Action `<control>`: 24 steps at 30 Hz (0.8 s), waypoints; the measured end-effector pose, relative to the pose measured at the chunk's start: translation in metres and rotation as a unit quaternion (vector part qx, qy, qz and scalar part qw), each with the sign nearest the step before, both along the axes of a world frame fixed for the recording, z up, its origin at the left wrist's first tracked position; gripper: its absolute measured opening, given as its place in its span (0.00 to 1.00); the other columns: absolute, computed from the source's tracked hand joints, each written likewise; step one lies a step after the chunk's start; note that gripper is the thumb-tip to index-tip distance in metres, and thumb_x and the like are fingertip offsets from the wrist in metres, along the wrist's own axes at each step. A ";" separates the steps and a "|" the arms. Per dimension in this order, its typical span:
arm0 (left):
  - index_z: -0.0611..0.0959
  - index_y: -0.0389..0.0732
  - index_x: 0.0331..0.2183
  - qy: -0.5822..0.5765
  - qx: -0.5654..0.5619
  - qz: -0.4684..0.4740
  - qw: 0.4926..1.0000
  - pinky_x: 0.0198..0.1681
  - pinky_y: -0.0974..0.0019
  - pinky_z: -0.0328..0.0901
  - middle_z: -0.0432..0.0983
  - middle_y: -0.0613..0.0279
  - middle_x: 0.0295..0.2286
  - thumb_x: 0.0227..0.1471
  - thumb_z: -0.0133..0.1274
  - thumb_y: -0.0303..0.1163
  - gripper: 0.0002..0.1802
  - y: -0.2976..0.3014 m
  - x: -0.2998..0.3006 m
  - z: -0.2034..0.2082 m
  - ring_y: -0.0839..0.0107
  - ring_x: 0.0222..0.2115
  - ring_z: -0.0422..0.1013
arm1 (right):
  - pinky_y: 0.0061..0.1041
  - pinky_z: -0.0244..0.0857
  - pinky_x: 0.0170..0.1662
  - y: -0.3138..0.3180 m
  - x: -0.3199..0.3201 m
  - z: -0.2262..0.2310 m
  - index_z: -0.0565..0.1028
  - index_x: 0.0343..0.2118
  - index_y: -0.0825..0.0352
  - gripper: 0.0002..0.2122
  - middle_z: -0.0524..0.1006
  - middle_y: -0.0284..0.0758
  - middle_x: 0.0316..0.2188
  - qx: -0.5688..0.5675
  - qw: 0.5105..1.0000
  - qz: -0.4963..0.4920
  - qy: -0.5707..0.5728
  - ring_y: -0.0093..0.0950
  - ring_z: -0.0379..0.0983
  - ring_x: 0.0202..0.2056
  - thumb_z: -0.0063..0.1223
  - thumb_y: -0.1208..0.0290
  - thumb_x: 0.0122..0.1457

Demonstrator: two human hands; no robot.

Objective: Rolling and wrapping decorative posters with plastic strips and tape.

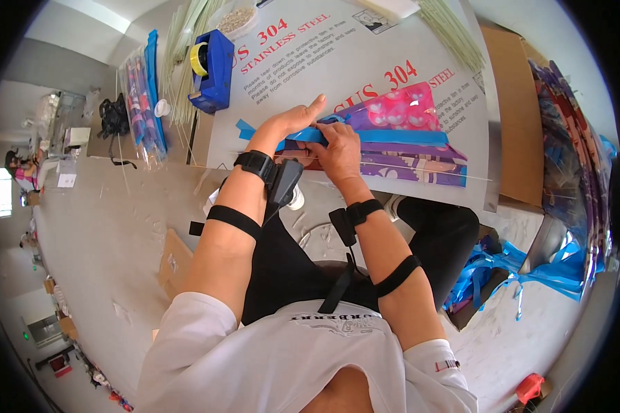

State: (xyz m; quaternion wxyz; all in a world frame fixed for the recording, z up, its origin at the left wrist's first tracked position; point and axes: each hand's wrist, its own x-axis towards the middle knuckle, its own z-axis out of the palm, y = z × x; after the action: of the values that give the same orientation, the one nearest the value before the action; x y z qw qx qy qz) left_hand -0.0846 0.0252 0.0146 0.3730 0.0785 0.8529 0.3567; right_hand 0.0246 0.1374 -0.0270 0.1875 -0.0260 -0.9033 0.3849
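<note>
A purple and pink printed plastic sheet [399, 113] lies folded at the table's near edge, a blue strip [406, 137] running along it. My right hand [340, 150] bends its fingers over the strip and the gathered sheet, pinching them. Beside it, my left hand [297, 121] rests at the strip's left part with a digit stretched out toward the far right; some of its fingers are hidden. A thin pale rod [420, 177] lies across the sheet's near part. What sits under the right fingertips is too covered to make out.
The table has a printed white covering [282, 82]. A blue tape dispenser [217, 72] stands left, near bundled thin rods [184, 76] and a bowl of small pale pieces [237, 22]. Wrapped printed sheets [142, 103] lie far left; others [575, 165] hang right. Blue strips [489, 268] fill a box below.
</note>
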 end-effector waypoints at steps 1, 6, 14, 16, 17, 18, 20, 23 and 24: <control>0.75 0.24 0.46 -0.017 -0.009 -0.013 1.000 0.56 0.59 0.54 0.70 0.39 0.47 0.46 0.26 0.79 0.60 -0.003 -0.003 0.004 0.55 0.51 0.64 | 0.35 0.60 0.40 -0.001 0.000 0.001 0.78 0.36 0.61 0.18 0.74 0.31 0.31 -0.001 1.000 0.000 0.002 0.34 0.69 0.38 0.65 0.63 0.40; 0.79 0.26 0.42 -0.110 -0.017 -0.027 0.993 0.56 0.60 0.53 0.72 0.41 0.44 0.45 0.26 0.80 0.60 -0.002 -0.005 0.011 0.58 0.52 0.63 | 0.36 0.61 0.37 -0.003 -0.003 0.004 0.76 0.30 0.63 0.11 0.73 0.34 0.29 0.038 0.999 -0.011 0.036 0.36 0.70 0.36 0.60 0.67 0.43; 0.81 0.32 0.24 -0.098 0.011 -0.013 0.995 0.23 0.69 0.70 0.75 0.55 0.19 0.47 0.24 0.78 0.54 0.002 -0.005 0.012 0.67 0.19 0.73 | 0.38 0.66 0.32 -0.003 -0.014 -0.006 0.71 0.27 0.65 0.04 0.72 0.38 0.27 0.073 0.995 -0.060 0.014 0.39 0.73 0.31 0.52 0.74 0.46; 0.81 0.32 0.23 -0.093 0.005 -0.005 0.996 0.24 0.67 0.70 0.75 0.54 0.18 0.47 0.23 0.78 0.55 -0.002 -0.006 0.009 0.66 0.18 0.73 | 0.39 0.67 0.32 -0.003 -0.014 0.002 0.71 0.27 0.65 0.04 0.72 0.39 0.27 0.065 0.996 -0.062 0.010 0.40 0.73 0.29 0.51 0.74 0.47; 0.81 0.31 0.23 -0.089 0.000 0.004 0.996 0.25 0.65 0.70 0.74 0.53 0.17 0.46 0.22 0.78 0.56 -0.004 -0.006 0.007 0.64 0.18 0.73 | 0.40 0.68 0.31 -0.003 -0.015 0.005 0.71 0.27 0.65 0.04 0.72 0.40 0.27 0.044 0.996 -0.075 -0.006 0.41 0.74 0.29 0.51 0.75 0.46; 0.81 0.31 0.23 -0.090 0.000 0.001 0.996 0.25 0.65 0.70 0.74 0.53 0.17 0.46 0.22 0.78 0.56 -0.002 -0.006 0.009 0.64 0.18 0.73 | 0.41 0.68 0.31 -0.001 -0.016 0.005 0.71 0.28 0.66 0.05 0.73 0.42 0.27 0.024 0.995 -0.090 -0.024 0.42 0.74 0.29 0.51 0.76 0.46; 0.80 0.31 0.24 -0.111 -0.003 -0.028 0.993 0.24 0.67 0.71 0.74 0.55 0.18 0.46 0.25 0.78 0.55 0.003 -0.007 0.012 0.67 0.19 0.73 | 0.40 0.67 0.30 0.011 -0.020 0.005 0.71 0.27 0.67 0.05 0.73 0.44 0.26 -0.049 0.987 -0.153 -0.003 0.43 0.74 0.28 0.50 0.78 0.45; 0.81 0.32 0.25 -0.106 -0.009 -0.027 0.994 0.22 0.67 0.67 0.74 0.56 0.18 0.46 0.24 0.78 0.55 -0.005 -0.007 0.009 0.68 0.19 0.73 | 0.39 0.65 0.29 0.030 -0.015 0.014 0.72 0.25 0.69 0.04 0.73 0.48 0.22 -0.148 0.968 -0.203 0.023 0.46 0.72 0.26 0.48 0.80 0.44; 0.81 0.32 0.25 -0.107 -0.007 -0.028 0.994 0.22 0.67 0.67 0.74 0.56 0.18 0.46 0.24 0.78 0.55 -0.003 -0.006 0.011 0.68 0.19 0.73 | 0.38 0.64 0.28 0.046 -0.010 0.020 0.72 0.24 0.70 0.04 0.72 0.49 0.20 -0.166 0.964 -0.206 0.027 0.48 0.71 0.25 0.47 0.81 0.43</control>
State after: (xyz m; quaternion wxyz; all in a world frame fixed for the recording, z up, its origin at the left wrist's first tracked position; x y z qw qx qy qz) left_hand -0.0907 0.0221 0.0253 0.4729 0.0610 0.8078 0.3466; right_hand 0.0151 0.1832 -0.0073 0.2805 -0.2322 -0.7962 0.4832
